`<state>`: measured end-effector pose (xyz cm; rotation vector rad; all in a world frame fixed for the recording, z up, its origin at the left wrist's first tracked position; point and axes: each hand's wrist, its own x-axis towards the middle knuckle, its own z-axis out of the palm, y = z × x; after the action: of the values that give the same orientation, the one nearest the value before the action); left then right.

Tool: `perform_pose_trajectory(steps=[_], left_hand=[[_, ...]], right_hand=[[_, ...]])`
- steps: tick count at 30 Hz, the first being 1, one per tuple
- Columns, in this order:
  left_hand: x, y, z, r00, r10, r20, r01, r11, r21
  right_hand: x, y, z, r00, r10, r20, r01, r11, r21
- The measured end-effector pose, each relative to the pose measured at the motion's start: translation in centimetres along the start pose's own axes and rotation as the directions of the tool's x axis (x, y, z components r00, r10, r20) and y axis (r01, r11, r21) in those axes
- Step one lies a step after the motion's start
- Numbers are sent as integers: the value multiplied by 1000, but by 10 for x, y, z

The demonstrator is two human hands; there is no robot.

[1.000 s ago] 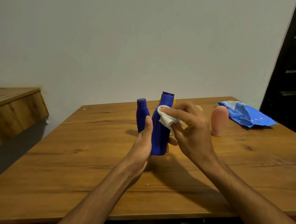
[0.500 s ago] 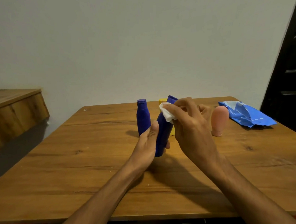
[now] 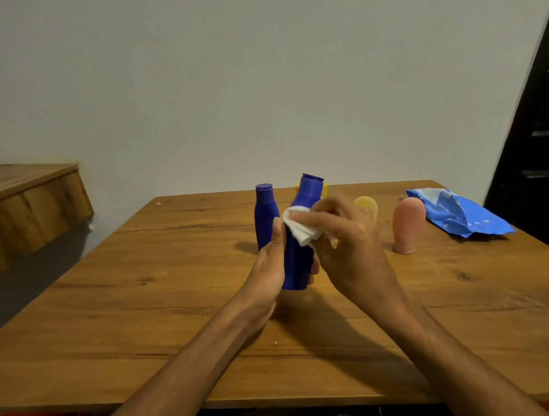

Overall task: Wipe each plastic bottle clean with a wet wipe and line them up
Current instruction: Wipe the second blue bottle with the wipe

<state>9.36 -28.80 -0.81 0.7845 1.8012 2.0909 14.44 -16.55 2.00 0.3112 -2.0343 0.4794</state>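
Hold state: you have the large blue bottle (image 3: 296, 264) between both hands, in front of you over the middle of the table (image 3: 145, 310).

- **Axis:** its long axis runs near vertical, cap uppermost and leaning slightly to your right. Whether the base touches the table cannot be determined.
- **Left hand:** your left hand (image 3: 270, 268) grips the lower body from the left side, thumb lying up the near face.
- **Right hand:** your right hand (image 3: 348, 242) pinches the folded wet wipe (image 3: 299, 228) and presses it on the bottle's shoulder, just below the neck.

Most of the body lies below the wipe, along the axis. The next stroke therefore probably runs downward, toward the left hand's grip.

The small blue bottle (image 3: 264, 218) stands upright just behind your left thumb. The pink bottle (image 3: 407, 224) stands apart to your right.
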Motion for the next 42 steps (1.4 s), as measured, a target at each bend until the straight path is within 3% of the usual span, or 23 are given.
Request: perform_pose_trajectory(steps=[6, 11, 14, 20, 31, 36, 42], left_hand=[[5, 2, -6, 988, -120, -93, 100, 975, -197], [7, 0, -5, 995, -94, -37, 85, 978, -189], [6, -2, -4, 990, -128, -52, 112, 965, -237], [7, 3, -8, 976, -212, -54, 166, 880, -444], [11, 11, -16, 973, -227, -47, 151, 774, -615], [11, 13, -18, 977, -210, -43, 143, 788, -599], [9, 9, -15, 984, -171, -51, 126, 870, -476]], right_hand=[[-6, -7, 5, 988, 6, 155, -23, 994, 108], [-1, 1, 3, 989, 145, -7, -141, 971, 196], [2, 2, 3, 985, 174, -5, -169, 962, 217], [2, -1, 2, 969, 193, 155, -223, 953, 204], [2, -4, -2, 874, 157, 459, -313, 906, 286], [1, 0, 4, 916, 290, 278, -371, 876, 308], [-2, -1, 8, 943, 302, 138, -330, 894, 302]])
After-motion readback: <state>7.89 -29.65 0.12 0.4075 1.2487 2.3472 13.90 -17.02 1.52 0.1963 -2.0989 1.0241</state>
